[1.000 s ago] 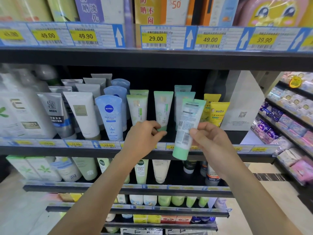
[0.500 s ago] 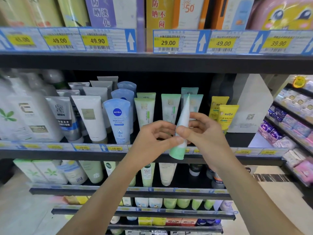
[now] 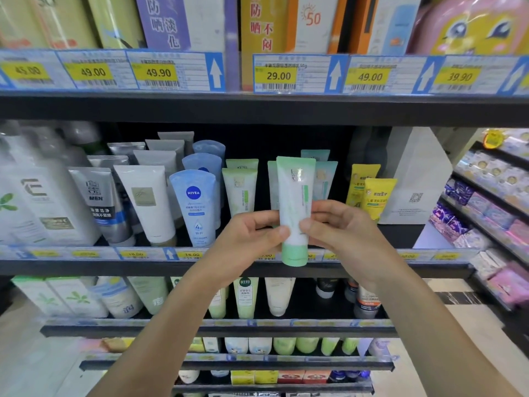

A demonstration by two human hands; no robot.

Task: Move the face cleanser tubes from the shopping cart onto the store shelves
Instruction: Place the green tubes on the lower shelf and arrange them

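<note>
- Head cam, wide-angle, faces fwd & slightly down at shelves [image 3: 257,108].
- Close: shelves fill frame top to bottom; floor [image 3: 31,362] shows at lower corners.

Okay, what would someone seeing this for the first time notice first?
The mint-green cleanser tube, held cap-down at centre by the left hand and right hand, in front of the middle shelf. Next, the yellow price tags along the top shelf edge, and the blue Nivea tube left of the hands.

boxed sunscreens [image 3: 266,24] line the top shelf [image 3: 257,108] front edge; a white paper bag [image 3: 412,179] stands at the middle shelf [image 3: 86,266] right end.
</note>
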